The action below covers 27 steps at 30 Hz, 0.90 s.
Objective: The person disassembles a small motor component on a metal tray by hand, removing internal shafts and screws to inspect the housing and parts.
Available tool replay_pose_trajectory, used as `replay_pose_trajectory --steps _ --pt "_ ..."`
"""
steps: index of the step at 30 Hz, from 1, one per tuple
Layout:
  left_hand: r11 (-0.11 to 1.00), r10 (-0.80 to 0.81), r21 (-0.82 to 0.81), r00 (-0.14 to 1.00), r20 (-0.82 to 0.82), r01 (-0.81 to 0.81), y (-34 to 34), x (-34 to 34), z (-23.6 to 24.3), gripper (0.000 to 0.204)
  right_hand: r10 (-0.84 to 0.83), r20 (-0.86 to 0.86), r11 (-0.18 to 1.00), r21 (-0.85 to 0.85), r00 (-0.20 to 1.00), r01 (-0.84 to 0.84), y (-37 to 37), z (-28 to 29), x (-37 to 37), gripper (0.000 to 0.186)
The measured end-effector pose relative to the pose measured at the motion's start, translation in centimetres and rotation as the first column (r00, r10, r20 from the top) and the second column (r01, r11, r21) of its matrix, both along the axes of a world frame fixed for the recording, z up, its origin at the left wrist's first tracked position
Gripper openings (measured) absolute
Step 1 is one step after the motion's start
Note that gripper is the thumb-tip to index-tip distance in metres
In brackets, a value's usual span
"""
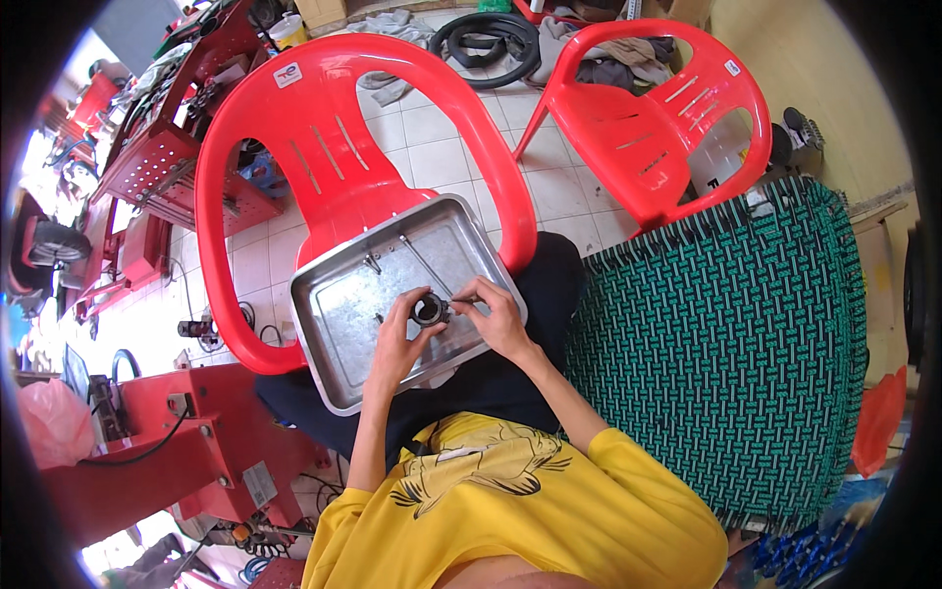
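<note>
My left hand (pixel 396 339) is closed round a dark ring-shaped metal part (pixel 432 319) with a hole through its middle. It holds the ring above a shallow silver metal tray (pixel 343 339). My right hand (pixel 498 319) pinches a thin, dark, rod-like piece (pixel 457 300), whose tip is at the ring's right edge; its exact kind is too small to make out. A long slim metal rod (pixel 422 258) lies in the tray, its near end close to my right fingers. Near the tray's far side sits a small metal piece (pixel 373 262).
The tray rests on my lap and against a red plastic chair (pixel 329 162). Another red chair (pixel 628 128) stands at the far right. A green woven seat (pixel 716 353) is at my right. Red metal equipment (pixel 211 442) stands at my left. Black tubes (pixel 486 44) lie on the tiled floor.
</note>
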State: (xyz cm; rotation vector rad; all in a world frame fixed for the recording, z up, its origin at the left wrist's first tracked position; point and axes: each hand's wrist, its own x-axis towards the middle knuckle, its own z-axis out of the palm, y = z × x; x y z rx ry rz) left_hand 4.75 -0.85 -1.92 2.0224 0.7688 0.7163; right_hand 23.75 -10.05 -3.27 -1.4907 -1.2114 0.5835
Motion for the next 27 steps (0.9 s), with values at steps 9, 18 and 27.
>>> replay_pose_trajectory --steps 9,18,27 --pt "0.993 0.021 -0.114 1.000 0.017 -0.019 0.3 -0.2 -1.8 0.065 0.055 0.229 0.998 0.012 0.972 -0.060 0.9 0.0 0.9 0.017" --pt "0.998 0.045 -0.049 0.999 0.024 -0.044 -0.5 0.1 -1.3 0.062 0.088 0.166 0.988 0.114 0.982 -0.108 1.1 0.0 2.4 0.017" --pt "0.994 0.053 -0.099 0.997 0.053 -0.048 -0.1 0.0 -2.4 0.063 0.078 0.086 0.996 -0.041 0.993 -0.075 0.9 -0.3 1.4 0.014"
